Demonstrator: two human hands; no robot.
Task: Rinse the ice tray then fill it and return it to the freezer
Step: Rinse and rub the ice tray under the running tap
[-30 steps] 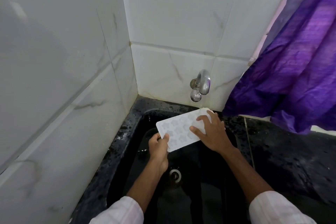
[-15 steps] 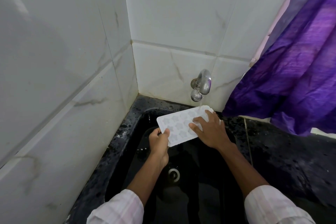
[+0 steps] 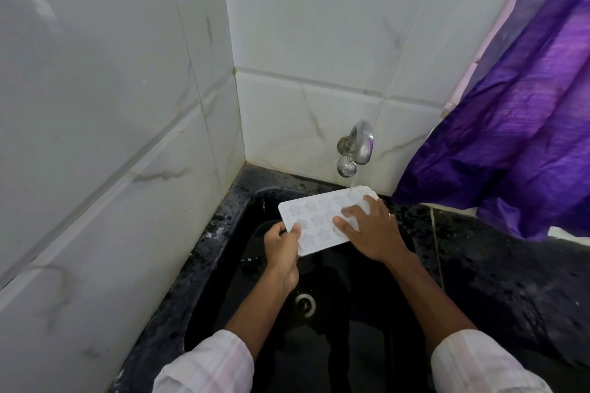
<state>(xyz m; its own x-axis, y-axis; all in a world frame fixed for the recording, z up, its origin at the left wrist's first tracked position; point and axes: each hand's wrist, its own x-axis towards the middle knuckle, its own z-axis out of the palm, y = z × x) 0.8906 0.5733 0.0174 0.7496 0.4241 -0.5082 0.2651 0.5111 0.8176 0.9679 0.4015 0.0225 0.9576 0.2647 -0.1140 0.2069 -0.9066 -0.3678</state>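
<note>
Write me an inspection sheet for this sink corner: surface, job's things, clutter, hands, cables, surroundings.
Surface: black sink with a drain in its floor; black speckled counter to the right, looks wet.
Job's things: white ice tray with star-shaped cells, held over the sink, its far end under the tap; a thin stream seems to fall on it.
Clutter: nothing seen.
Hands: left hand grips the tray's near corner; right hand rests its fingers on the tray's top.
Cables: nothing seen.
Surroundings: white marbled wall tiles behind and to the left; purple curtain on the right.
</note>
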